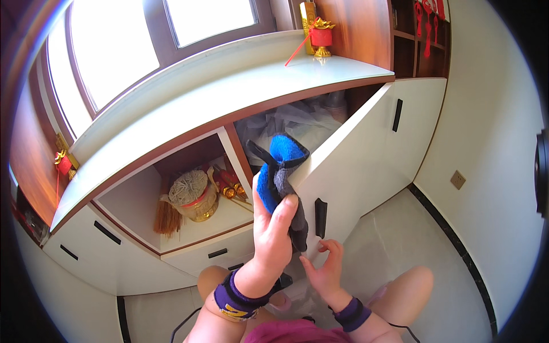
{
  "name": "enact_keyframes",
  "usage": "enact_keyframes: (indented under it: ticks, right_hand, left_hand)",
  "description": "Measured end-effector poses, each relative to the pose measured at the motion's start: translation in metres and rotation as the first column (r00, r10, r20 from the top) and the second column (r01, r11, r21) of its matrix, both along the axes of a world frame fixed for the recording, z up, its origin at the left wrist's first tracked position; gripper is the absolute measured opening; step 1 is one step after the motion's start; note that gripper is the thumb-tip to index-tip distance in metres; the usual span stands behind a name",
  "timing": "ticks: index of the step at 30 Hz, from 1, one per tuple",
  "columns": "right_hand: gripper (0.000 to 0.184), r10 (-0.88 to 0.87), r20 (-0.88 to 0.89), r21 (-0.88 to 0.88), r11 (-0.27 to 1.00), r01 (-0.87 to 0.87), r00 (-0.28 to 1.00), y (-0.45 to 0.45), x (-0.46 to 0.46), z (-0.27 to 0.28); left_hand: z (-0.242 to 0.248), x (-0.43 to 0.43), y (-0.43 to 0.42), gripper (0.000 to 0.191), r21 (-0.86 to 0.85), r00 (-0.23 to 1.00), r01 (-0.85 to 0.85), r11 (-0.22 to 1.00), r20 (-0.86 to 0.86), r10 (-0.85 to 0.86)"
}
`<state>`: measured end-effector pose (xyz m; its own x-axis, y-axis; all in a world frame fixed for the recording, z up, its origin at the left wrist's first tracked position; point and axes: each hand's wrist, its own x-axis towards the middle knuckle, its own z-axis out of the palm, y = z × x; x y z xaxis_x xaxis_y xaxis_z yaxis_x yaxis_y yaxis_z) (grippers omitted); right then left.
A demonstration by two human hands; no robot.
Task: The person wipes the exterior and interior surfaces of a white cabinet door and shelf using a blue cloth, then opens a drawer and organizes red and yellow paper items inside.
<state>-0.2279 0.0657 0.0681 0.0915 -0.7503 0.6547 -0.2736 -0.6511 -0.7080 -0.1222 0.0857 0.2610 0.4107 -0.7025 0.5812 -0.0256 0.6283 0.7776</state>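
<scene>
My left hand [274, 236] grips a folded blue and grey cloth with dark edging [285, 150], held up against the top edge of a white cabinet door [356, 158]. That door stands open, with a black handle [320, 218] on its face. Below the handle, my right hand [326, 266] is at the door's lower part, fingers apart and holding nothing; whether the fingertips touch the door I cannot tell. Clear plastic bags [296, 118] and stacked cups [336, 107] lie inside the compartment behind the door.
An open niche to the left holds a golden pot [199, 206] and a straw brush [166, 214]. On the white countertop [206, 94] stands a red and gold ornament [321, 37]. A wall socket [457, 179] is at the right. My knees are near the cabinet.
</scene>
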Motion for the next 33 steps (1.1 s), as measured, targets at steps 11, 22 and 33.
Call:
enact_keyframes:
  ticks: [11,22,33]
  right_hand:
    - [0.063,-0.008,-0.012,-0.004,1.000,0.008,1.000,0.000,0.000,-0.003]
    - [0.063,-0.006,0.004,0.013,1.000,0.006,1.000,-0.001,0.001,-0.004]
    - [0.056,0.033,0.071,0.067,0.997,-0.038,0.997,0.003,-0.002,-0.005]
  left_hand:
    - [-0.004,-0.006,0.004,0.055,0.068,0.995,0.024,0.997,-0.099,-0.018]
    - [0.002,-0.005,0.000,0.056,0.001,0.972,0.143,0.990,-0.187,-0.140]
    - [-0.011,-0.003,0.000,0.054,0.033,0.991,0.110,0.993,-0.085,-0.107]
